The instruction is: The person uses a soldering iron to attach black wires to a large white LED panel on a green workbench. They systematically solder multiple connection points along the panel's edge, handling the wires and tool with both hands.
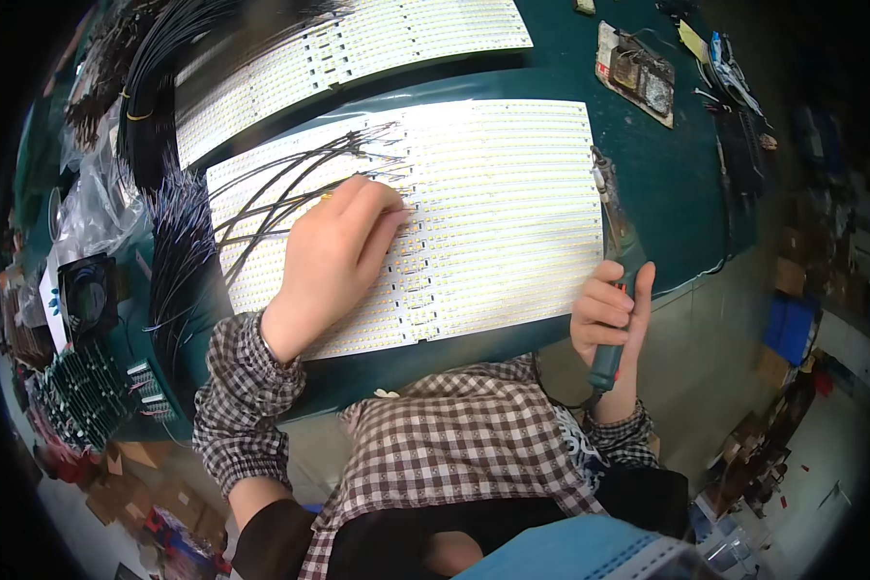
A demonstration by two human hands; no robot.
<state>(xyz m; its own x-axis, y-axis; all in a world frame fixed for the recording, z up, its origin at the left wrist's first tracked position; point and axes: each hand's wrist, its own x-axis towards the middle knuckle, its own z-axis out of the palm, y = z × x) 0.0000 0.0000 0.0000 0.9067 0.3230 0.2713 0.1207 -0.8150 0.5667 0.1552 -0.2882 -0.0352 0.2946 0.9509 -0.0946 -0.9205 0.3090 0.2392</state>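
Note:
A white LED panel (512, 222) with rows of small yellow-white chips lies on the green table in front of me. My left hand (343, 237) is over its middle, thumb and fingertips pinched by the column of solder pads. A thin black wire (251, 238) runs from the left in under this hand; its end at the fingertips is mostly hidden. Beyond the hand, several black wires (309, 155) reach the upper pads. Off the panel's right edge, my right hand (609, 314) is closed round the green handle of a soldering iron (625, 249), tip pointing away from me.
A second LED panel (435, 34) lies behind the first. Bundles of black wires (179, 261) crowd the left side, beside a plastic bag (101, 213) and stacked green circuit boards (77, 396). At the far right sits a dirty soldering iron rest (638, 77).

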